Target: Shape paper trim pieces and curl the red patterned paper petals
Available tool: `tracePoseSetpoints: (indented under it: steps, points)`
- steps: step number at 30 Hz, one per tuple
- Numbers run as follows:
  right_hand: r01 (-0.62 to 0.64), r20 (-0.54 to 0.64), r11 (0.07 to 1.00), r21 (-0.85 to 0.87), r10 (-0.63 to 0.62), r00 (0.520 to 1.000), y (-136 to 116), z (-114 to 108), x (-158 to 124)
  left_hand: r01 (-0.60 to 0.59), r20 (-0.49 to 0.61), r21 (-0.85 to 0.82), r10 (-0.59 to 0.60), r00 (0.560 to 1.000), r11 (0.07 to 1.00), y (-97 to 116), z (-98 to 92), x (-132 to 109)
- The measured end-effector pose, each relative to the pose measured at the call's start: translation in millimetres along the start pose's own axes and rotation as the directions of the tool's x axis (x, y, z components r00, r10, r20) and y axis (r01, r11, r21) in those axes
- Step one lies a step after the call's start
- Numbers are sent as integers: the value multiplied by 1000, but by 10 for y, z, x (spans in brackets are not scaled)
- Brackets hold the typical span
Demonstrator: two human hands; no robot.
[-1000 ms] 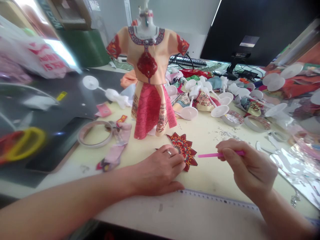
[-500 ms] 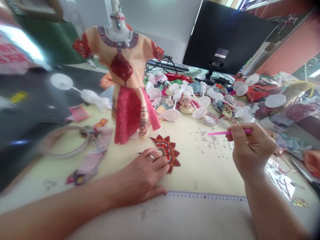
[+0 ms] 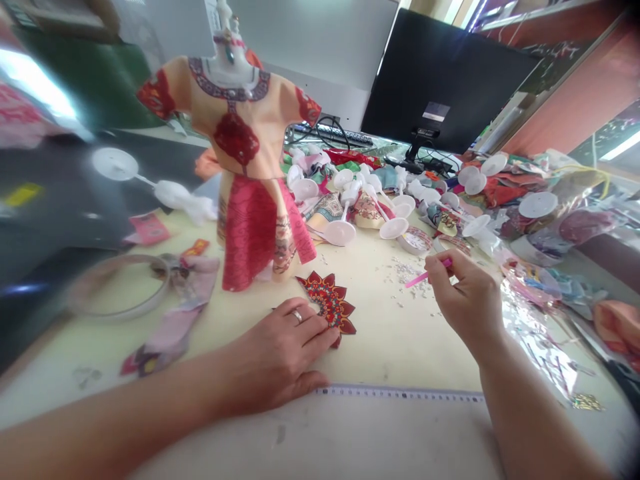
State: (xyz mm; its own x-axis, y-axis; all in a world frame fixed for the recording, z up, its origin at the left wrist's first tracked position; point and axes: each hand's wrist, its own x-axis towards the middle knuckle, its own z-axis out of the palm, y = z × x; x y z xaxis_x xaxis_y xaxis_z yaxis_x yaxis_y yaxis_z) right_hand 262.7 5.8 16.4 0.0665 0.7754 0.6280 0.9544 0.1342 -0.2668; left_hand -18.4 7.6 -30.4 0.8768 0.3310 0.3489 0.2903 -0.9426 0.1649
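Note:
My left hand (image 3: pixel 287 340) lies flat on the table, its fingers stretched over a dark red patterned cutout (image 3: pixel 330 303) with pointed, petal-like edges. Part of the cutout is hidden under the fingers. In my right hand (image 3: pixel 465 293) a thin pink stick (image 3: pixel 425 275) is pinched between thumb and fingers. The stick's tip points down and left, over or beside a scatter of tiny shiny beads (image 3: pixel 404 273); whether it touches any, I cannot tell. Beyond my left hand stands a small mannequin in a peach and red dress (image 3: pixel 250 173).
A tape measure strip (image 3: pixel 370 392) runs along the near side. To the left lie a large roll of tape (image 3: pixel 120 310) and fabric scraps (image 3: pixel 193 307). White mini mannequins (image 3: pixel 340 233) are heaped at the back, before a black monitor (image 3: pixel 445 80). Clear packets (image 3: pixel 540 343) lie at right.
My right hand has moved left and slightly down, and the pink stick now slants downward instead of lying nearly level. My left hand stays on the cutout. The view has shifted slightly.

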Motion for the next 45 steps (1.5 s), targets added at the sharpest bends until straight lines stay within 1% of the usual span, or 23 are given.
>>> tracePoseSetpoints:
  steps: [7,10,17,30,35,37,40,43,45]
  points:
    - [25,78,1000,2,-25,997,-16,30,-1,-24,-66,-28,22,998,999,0,-52,19]
    - [26,91,1000,-3,-25,995,-14,39,-3,-40,-88,-27,38,995,999,4,-66,26]
    - [15,117,1000,-1,-15,993,0,52,-12,-19,-82,-43,16,997,999,0,-62,26]
    - [21,89,1000,-16,-20,996,-5,44,-11,-29,-98,-28,27,995,999,2,-64,33]
    - [33,22,999,1,-33,999,-1,39,-25,-34,-93,-35,31,995,999,2,-62,32]
    - [21,1,998,51,-21,1000,-2,36,-37,-30,-93,-38,26,995,999,2,-61,28]
    - [-47,-8,979,200,50,999,-25,26,-69,-19,-68,-58,15,998,998,-2,-52,19]
    - [-97,8,919,383,102,995,-100,14,-120,-4,-15,-83,3,1000,997,-9,-41,12]
    - [-91,33,866,492,86,996,-177,12,-168,4,9,-91,-3,1000,996,-10,-38,12]
